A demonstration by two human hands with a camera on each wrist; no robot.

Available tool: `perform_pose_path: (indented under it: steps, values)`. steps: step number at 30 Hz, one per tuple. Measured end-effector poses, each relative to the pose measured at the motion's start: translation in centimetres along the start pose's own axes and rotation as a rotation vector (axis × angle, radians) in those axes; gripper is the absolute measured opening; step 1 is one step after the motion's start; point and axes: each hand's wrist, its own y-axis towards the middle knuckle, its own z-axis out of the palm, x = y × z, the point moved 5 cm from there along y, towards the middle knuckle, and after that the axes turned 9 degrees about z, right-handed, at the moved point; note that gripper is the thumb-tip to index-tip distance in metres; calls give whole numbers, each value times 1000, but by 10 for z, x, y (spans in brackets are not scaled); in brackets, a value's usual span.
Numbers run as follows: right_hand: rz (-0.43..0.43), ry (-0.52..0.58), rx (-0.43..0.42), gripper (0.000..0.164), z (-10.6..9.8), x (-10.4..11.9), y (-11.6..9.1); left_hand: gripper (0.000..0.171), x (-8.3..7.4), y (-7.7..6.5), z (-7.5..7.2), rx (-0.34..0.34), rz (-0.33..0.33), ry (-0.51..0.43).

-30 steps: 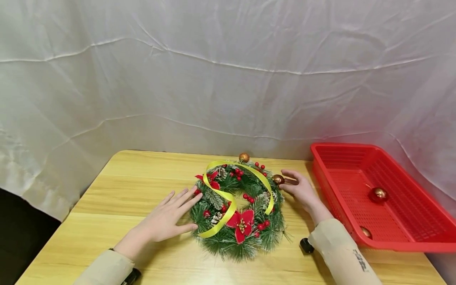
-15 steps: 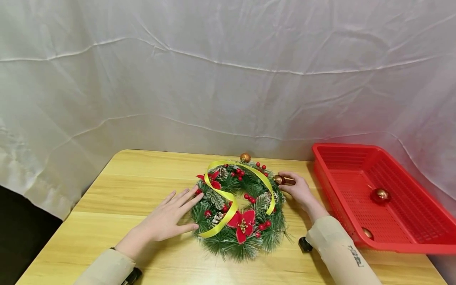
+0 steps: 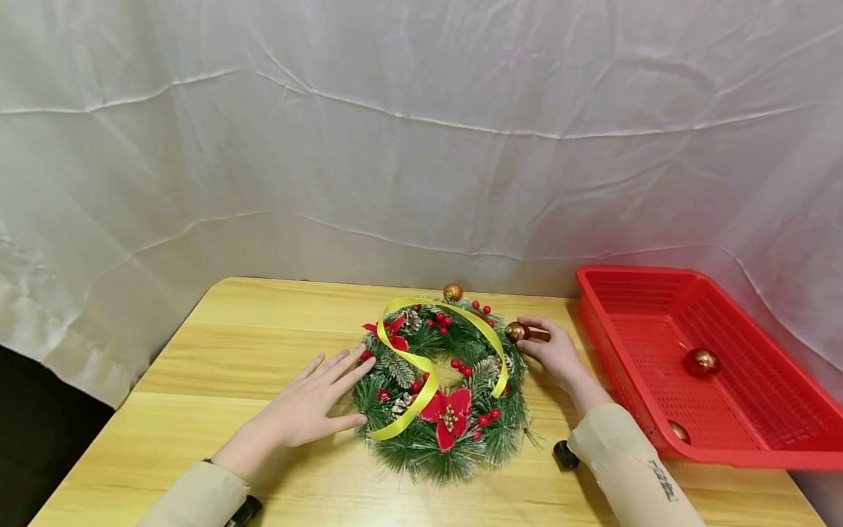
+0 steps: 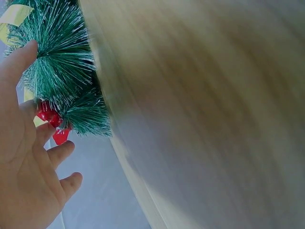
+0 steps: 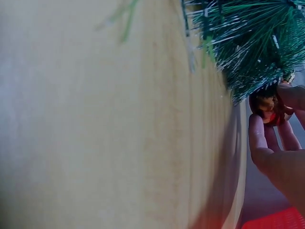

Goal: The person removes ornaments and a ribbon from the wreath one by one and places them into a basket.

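A green Christmas wreath (image 3: 441, 457) lies on the table, dressed with red flowers, berries and pinecones. Across its top loops a yellow ribbon (image 3: 489, 334). My left hand (image 3: 309, 402) rests with spread, straight fingers against the wreath's left side; the left wrist view shows the fingertips at the green needles (image 4: 62, 52). At the wreath's right edge my right hand (image 3: 556, 355) pinches a shiny copper bauble (image 3: 516, 332) between thumb and fingers. In the right wrist view the bauble (image 5: 268, 106) sits right against the needles. Another copper bauble (image 3: 452, 292) is at the wreath's far edge.
To the right stands a red plastic basket (image 3: 612, 351), its side close to my right forearm. Inside are a copper bauble (image 3: 702, 361) and a second bauble (image 3: 679, 431) near its front wall. A pale curtain (image 3: 421, 146) hangs behind the wooden table (image 3: 250, 344).
Hardly anything differs. My right fingers have shifted slightly around the bauble at the wreath's right edge, while the left hand stays in place.
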Motion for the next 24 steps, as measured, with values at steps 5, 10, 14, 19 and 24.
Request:
perform_pose_path:
  steps: [5, 10, 14, 19, 24]
  values:
    - [13, 30, 3, 54, -2, 2, -4, 83, 0, 0, 0, 12, -10, -3]
    - [4, 42, -2, 54, -3, 6, -6, 83, 0, 0, 0, -4, -1, -2]
    - [-7, 43, -15, 53, -4, 12, -9, 83, -1, -1, -1, -15, 3, -1]
    - [-23, 33, -32, 53, -4, 19, -11, 84, -1, -1, -1, -3, -5, -3]
    - [-75, -12, -50, 52, -4, 25, -12, 84, 0, -1, 0, 1, -6, 0]
